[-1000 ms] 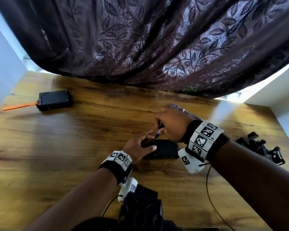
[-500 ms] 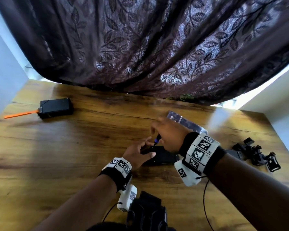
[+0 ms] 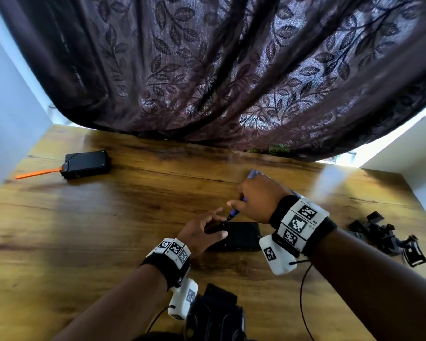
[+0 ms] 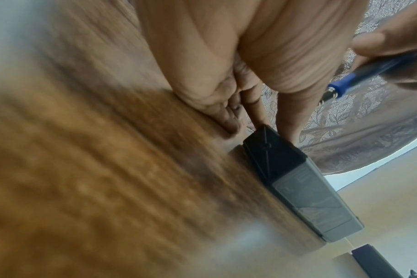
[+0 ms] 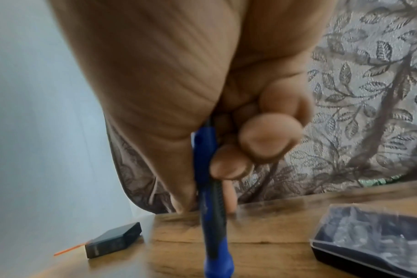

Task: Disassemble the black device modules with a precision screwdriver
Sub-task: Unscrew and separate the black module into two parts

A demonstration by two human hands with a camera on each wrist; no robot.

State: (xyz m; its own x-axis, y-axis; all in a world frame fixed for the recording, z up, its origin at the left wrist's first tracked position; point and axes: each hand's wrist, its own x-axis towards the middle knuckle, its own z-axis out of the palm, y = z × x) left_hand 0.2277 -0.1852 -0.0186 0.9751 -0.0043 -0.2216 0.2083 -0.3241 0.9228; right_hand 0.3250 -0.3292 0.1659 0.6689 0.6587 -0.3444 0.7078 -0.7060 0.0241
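A black device module point(image 3: 242, 236) lies flat on the wooden table point(image 3: 108, 230). My left hand point(image 3: 218, 223) holds its left end, thumb on the near side and fingers on the far side. In the left wrist view the fingertips point(image 4: 287, 129) press against the end of the module point(image 4: 283, 159). My right hand point(image 3: 234, 205) grips a blue-handled precision screwdriver point(image 3: 233, 212), tilted, with its tip down at the module's far left corner. The right wrist view has the screwdriver point(image 5: 212, 216) pinched between thumb and fingers; its tip is out of frame.
A second black module point(image 3: 85, 164) with an orange strip point(image 3: 37, 173) lies at the far left. A clear-lidded bit case point(image 5: 374, 237) sits behind my right hand. Black clips and mounts point(image 3: 389, 238) are piled at the right. A dark patterned curtain point(image 3: 219, 70) hangs along the table's back edge.
Both hands have stayed at the module, with the screwdriver held at the same corner. The head view has tilted up, so the table sits lower in the frame.
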